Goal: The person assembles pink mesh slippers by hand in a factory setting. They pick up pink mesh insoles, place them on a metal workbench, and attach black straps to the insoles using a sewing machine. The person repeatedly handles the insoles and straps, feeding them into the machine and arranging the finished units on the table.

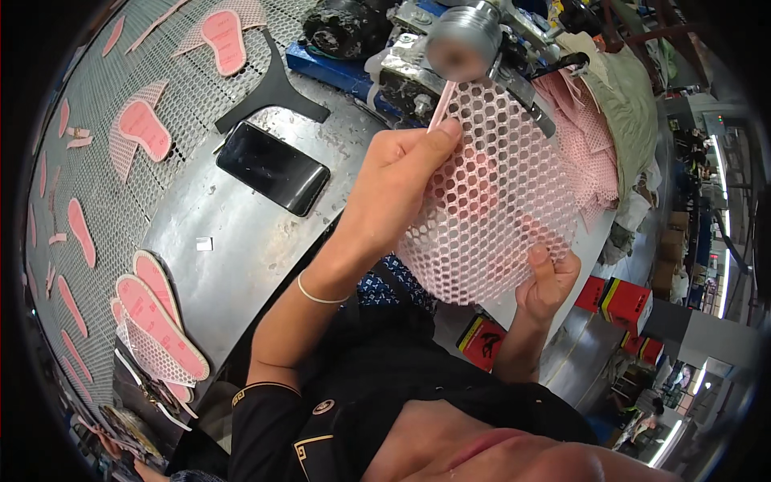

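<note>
A pale pink mesh sheet [502,189] with hexagonal holes hangs between my two hands, its top edge right under the round metal wheel [462,44] of a machine. My left hand [397,181] pinches the upper left edge of the sheet, thumb on top, near a narrow pink strip [442,104] that runs up to the wheel. Lower on the right, my right hand [549,283] grips the sheet's edge between thumb and fingers. Whether the sheet touches the wheel is hard to tell. Something pinker shows blurred through the holes.
A black phone [273,167] lies on the metal table [201,273]. Stacked pink insoles [152,313] sit at its near left. Further left, a mesh conveyor [189,108] carries several pink pieces. Pink sheets [582,153] pile right of the machine; red boxes [626,305] stand lower right.
</note>
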`<act>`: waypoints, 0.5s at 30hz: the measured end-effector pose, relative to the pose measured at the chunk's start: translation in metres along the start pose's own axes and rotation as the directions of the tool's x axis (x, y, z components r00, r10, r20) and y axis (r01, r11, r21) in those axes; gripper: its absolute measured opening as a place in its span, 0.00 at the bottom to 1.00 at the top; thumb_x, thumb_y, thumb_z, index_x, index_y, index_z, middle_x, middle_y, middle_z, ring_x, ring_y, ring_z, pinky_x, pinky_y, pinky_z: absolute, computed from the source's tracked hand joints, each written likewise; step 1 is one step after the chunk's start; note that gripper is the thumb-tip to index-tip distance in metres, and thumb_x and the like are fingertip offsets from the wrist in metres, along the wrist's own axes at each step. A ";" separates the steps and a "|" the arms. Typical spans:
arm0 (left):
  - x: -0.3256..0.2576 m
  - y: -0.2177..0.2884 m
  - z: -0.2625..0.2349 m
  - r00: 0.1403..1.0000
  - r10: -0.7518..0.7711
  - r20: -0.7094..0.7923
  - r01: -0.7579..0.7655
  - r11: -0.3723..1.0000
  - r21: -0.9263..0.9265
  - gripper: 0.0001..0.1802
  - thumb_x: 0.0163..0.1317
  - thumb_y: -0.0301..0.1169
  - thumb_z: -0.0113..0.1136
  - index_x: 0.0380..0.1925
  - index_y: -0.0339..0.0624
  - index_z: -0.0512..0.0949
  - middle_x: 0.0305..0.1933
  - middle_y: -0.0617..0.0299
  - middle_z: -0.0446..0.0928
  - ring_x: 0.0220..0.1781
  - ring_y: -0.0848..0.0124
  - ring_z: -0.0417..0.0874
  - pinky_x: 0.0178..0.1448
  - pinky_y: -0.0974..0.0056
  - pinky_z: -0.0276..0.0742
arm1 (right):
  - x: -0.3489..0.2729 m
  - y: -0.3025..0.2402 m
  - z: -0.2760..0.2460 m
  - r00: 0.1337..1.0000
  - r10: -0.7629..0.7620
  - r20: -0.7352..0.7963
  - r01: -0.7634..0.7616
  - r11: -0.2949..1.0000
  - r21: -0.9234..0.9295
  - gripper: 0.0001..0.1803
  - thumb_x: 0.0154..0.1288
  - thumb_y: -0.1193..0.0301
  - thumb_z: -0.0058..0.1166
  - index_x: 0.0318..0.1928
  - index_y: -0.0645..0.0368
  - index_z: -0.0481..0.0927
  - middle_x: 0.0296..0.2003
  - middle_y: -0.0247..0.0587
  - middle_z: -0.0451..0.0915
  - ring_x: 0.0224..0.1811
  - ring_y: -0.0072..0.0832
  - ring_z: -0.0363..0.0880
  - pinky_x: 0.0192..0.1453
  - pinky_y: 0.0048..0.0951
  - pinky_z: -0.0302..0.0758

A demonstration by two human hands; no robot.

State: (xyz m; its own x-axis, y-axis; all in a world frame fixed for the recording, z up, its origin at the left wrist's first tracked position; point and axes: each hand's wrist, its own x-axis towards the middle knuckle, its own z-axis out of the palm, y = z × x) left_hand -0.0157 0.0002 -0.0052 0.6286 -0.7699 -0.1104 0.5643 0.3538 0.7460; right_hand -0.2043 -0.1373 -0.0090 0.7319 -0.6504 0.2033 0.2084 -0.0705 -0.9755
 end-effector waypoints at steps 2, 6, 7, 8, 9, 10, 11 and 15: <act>-0.004 0.007 -0.002 1.000 0.022 -0.002 -0.022 1.000 0.019 0.19 0.69 0.40 0.53 0.36 0.31 0.79 0.34 0.58 0.82 0.31 0.78 0.81 0.36 0.73 0.76 | 0.012 -0.004 0.010 1.000 0.013 0.005 -0.013 1.000 0.013 0.13 0.62 0.79 0.53 0.46 0.75 0.80 0.41 0.45 0.82 0.40 0.24 0.78 0.49 0.23 0.72; -0.011 0.012 -0.011 0.985 0.138 -0.102 -0.129 0.987 0.092 0.22 0.71 0.42 0.49 0.32 0.32 0.80 0.29 0.64 0.80 0.28 0.82 0.77 0.32 0.74 0.70 | 0.033 -0.007 0.023 0.992 0.068 0.110 -0.070 0.997 0.016 0.13 0.64 0.78 0.52 0.47 0.75 0.79 0.40 0.44 0.83 0.39 0.22 0.79 0.47 0.21 0.72; -0.010 0.011 -0.015 0.979 0.164 -0.120 -0.159 0.986 0.054 0.21 0.71 0.42 0.50 0.33 0.32 0.80 0.30 0.63 0.81 0.28 0.81 0.78 0.33 0.74 0.72 | 0.038 -0.007 0.027 0.986 0.102 0.136 -0.104 0.995 0.009 0.13 0.65 0.77 0.52 0.47 0.74 0.79 0.39 0.44 0.83 0.38 0.22 0.79 0.46 0.20 0.71; -0.014 0.014 -0.015 0.970 0.185 -0.158 -0.177 0.982 0.060 0.21 0.71 0.41 0.51 0.33 0.32 0.80 0.30 0.63 0.81 0.29 0.80 0.78 0.33 0.74 0.73 | 0.042 -0.007 0.031 0.978 0.135 0.160 -0.137 0.991 0.001 0.13 0.65 0.77 0.51 0.47 0.74 0.79 0.38 0.44 0.83 0.38 0.21 0.79 0.45 0.19 0.71; -0.018 0.016 -0.017 0.960 0.200 -0.194 -0.190 0.979 0.066 0.20 0.70 0.41 0.51 0.33 0.32 0.80 0.31 0.63 0.81 0.29 0.80 0.78 0.33 0.73 0.73 | 0.043 -0.008 0.036 0.972 0.135 0.194 -0.137 0.991 -0.002 0.13 0.66 0.77 0.51 0.46 0.74 0.79 0.38 0.43 0.83 0.37 0.21 0.79 0.44 0.19 0.71; -0.022 0.018 -0.019 0.949 0.214 -0.229 -0.203 0.977 0.072 0.20 0.70 0.41 0.52 0.34 0.32 0.80 0.31 0.62 0.81 0.29 0.80 0.79 0.34 0.73 0.74 | 0.043 -0.009 0.042 0.965 0.134 0.226 -0.137 0.991 -0.006 0.13 0.66 0.77 0.51 0.46 0.74 0.79 0.37 0.43 0.83 0.37 0.20 0.79 0.43 0.18 0.71; -0.026 0.019 -0.024 0.948 0.229 -0.223 -0.211 0.972 0.102 0.19 0.70 0.40 0.53 0.34 0.32 0.80 0.31 0.62 0.82 0.29 0.80 0.79 0.34 0.73 0.74 | 0.043 -0.009 0.046 0.957 0.133 0.256 -0.135 0.991 -0.009 0.13 0.66 0.77 0.50 0.46 0.74 0.79 0.36 0.43 0.83 0.36 0.20 0.79 0.42 0.18 0.71; -0.033 0.013 -0.033 0.948 0.249 -0.200 -0.223 0.964 0.142 0.19 0.70 0.40 0.52 0.35 0.32 0.80 0.30 0.65 0.80 0.29 0.82 0.77 0.33 0.74 0.71 | 0.038 -0.013 0.039 0.948 0.169 0.270 -0.174 0.985 -0.005 0.13 0.65 0.76 0.52 0.45 0.74 0.79 0.36 0.43 0.83 0.35 0.20 0.79 0.41 0.18 0.71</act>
State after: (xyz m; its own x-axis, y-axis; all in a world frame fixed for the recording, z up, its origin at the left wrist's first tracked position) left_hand -0.0117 0.0480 -0.0136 0.8429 -0.5357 -0.0502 0.3277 0.4372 0.8375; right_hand -0.1535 -0.1314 0.0150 0.9042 -0.4240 0.0505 0.0742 0.0396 -0.9965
